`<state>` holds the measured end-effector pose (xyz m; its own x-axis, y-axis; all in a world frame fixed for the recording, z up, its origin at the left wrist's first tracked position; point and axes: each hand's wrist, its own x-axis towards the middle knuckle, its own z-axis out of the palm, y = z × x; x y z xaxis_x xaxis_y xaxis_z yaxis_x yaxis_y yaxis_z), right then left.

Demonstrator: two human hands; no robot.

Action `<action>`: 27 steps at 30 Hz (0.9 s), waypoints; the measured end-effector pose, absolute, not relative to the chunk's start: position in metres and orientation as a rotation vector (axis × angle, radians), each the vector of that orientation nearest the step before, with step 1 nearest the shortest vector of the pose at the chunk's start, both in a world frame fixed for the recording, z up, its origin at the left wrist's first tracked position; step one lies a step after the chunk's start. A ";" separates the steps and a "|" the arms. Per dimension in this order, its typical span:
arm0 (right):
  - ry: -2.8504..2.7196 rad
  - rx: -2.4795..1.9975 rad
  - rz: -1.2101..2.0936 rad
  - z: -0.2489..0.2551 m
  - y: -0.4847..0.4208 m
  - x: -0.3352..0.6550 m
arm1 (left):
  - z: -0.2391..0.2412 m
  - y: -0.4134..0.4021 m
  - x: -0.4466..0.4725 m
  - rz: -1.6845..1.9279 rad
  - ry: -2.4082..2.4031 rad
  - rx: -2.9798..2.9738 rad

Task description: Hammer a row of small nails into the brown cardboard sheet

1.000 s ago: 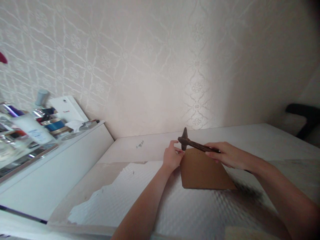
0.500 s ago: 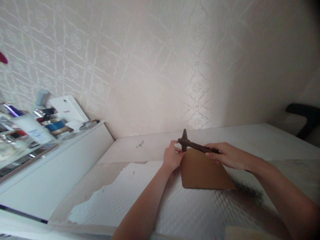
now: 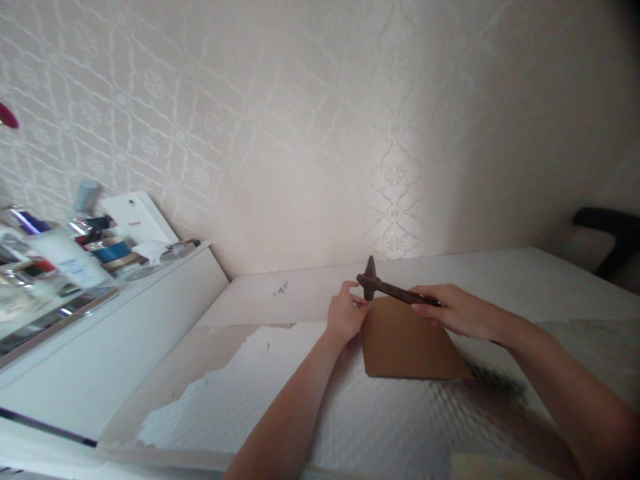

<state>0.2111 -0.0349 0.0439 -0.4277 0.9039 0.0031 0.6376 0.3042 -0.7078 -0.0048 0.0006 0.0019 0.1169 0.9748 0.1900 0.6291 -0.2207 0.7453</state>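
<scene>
My right hand [image 3: 445,307] is wrapped round the handle of a dark brown hammer [image 3: 395,290]. The hammer's head is over the upper left corner of a brown board [image 3: 410,343], close to my left fingertips. My left hand [image 3: 347,310] is at that corner with its fingers pinched together. Whatever they hold is too small to make out. A row of small dark dots runs along the board's far edge. The board lies on a silvery quilted sheet [image 3: 240,380].
Several tiny dark pieces [image 3: 281,289] lie on the white surface [image 3: 310,285] by the wall. At left, a white cabinet [image 3: 125,347] carries a white tube [image 3: 70,257], a white box [image 3: 137,217] and other bottles. A black curved object [image 3: 607,227] stands at right.
The hammer's head has risen very slightly above the board's corner. Both hands stay in nearly the same place, and the board has barely shifted.
</scene>
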 end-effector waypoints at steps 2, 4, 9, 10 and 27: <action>-2.183 -1.377 0.907 0.043 -0.035 0.212 | 0.002 0.000 -0.004 0.920 1.552 1.908; -2.193 -1.371 0.910 0.042 -0.034 0.212 | 0.003 0.000 -0.004 0.919 1.558 1.907; -2.176 -1.367 0.922 0.042 -0.034 0.212 | 0.003 0.001 -0.005 0.920 1.554 1.920; -2.171 -1.371 0.927 0.042 -0.035 0.211 | 0.003 0.001 -0.005 0.918 1.553 1.919; -2.214 -1.375 0.842 0.044 -0.034 0.211 | 0.000 0.003 -0.007 0.924 1.539 1.882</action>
